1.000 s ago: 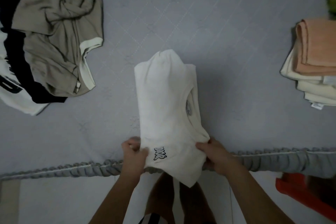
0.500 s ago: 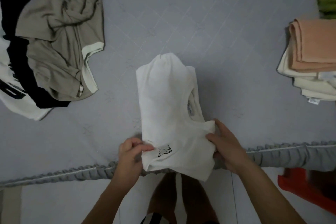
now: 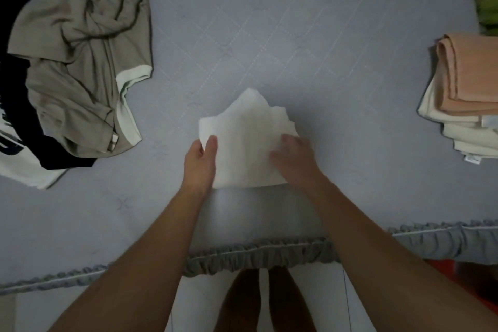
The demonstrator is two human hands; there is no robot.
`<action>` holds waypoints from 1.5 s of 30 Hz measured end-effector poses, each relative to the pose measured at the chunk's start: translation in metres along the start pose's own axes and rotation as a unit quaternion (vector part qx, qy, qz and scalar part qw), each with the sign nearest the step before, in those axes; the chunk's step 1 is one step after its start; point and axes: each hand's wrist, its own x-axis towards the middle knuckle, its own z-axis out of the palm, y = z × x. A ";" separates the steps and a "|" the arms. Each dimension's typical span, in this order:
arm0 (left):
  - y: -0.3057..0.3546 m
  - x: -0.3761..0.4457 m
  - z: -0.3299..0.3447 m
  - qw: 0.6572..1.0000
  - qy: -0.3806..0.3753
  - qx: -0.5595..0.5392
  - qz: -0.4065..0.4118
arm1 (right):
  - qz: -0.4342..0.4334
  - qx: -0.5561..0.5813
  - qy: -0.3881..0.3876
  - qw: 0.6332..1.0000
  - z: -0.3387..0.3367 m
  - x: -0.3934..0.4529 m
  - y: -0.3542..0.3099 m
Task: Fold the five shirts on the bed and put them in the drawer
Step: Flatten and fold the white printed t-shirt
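head view: white shirt (image 3: 248, 140), folded small, lies mid-bed (image 3: 296, 35); left hand (image 3: 200, 162) at its left edge, thumb on top, and right hand (image 3: 292, 155) flat on its right side, fingers relaxed, not clenched. unfolded pile (image 3: 80, 62) far left; folded stack (image 3: 463, 100) far right.

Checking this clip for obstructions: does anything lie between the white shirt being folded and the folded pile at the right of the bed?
Nothing visible does. Both hands, left hand and right hand, rest on the white shirt, and only bare grey bed cover separates it from the folded pile. No drawer is in view.
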 end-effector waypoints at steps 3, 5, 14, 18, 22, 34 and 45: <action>-0.001 0.018 -0.004 0.987 -0.135 -0.072 -0.042 | 0.038 -0.007 0.049 0.998 0.011 0.002 0.010; -0.010 0.009 -0.012 0.977 -0.210 -0.036 -0.029 | 0.065 0.046 0.075 0.994 0.011 0.002 0.015; -0.086 -0.037 -0.025 0.991 -0.091 0.084 -0.052 | 0.030 0.136 0.026 0.990 0.018 -0.002 0.046; -0.086 -0.025 -0.005 0.992 -0.041 0.116 -0.035 | 0.056 0.149 0.104 0.982 0.035 -0.011 0.063; -0.071 -0.020 -0.005 0.988 -0.038 0.150 0.006 | 0.101 0.158 0.106 0.977 0.041 -0.017 0.064; -0.059 0.015 0.010 0.972 0.129 0.194 -0.014 | 0.070 -0.026 0.106 0.992 0.048 -0.017 0.089; -0.058 -0.008 -0.013 0.964 -0.141 -0.061 -0.216 | 0.113 0.206 0.057 0.970 0.032 -0.011 0.074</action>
